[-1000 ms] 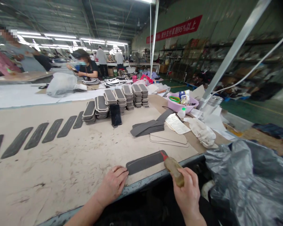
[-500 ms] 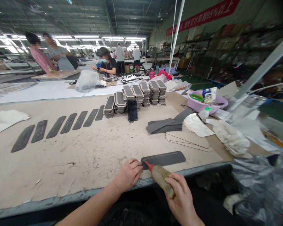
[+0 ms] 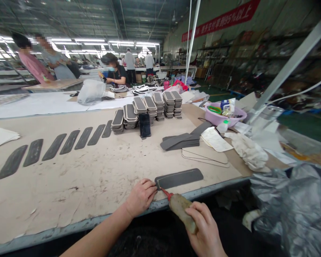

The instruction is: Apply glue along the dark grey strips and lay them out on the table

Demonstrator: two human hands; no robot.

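A: Largest item?
B: Long beige paper-covered desk point(image 3: 96, 171).

A: Next?
B: Stacks of dark oblong padded pieces point(image 3: 149, 107) at the far side.

A: The worked piece?
B: Flat dark grey oblong strip point(image 3: 179, 177) at the near edge; left hand point(image 3: 141, 195) presses its left end, fingers flat.

A: Smallest?
B: Amber squeeze bottle with red nozzle point(image 3: 179, 210), right hand point(image 3: 204, 232) curled around it, tip touching the strip's near-left corner.
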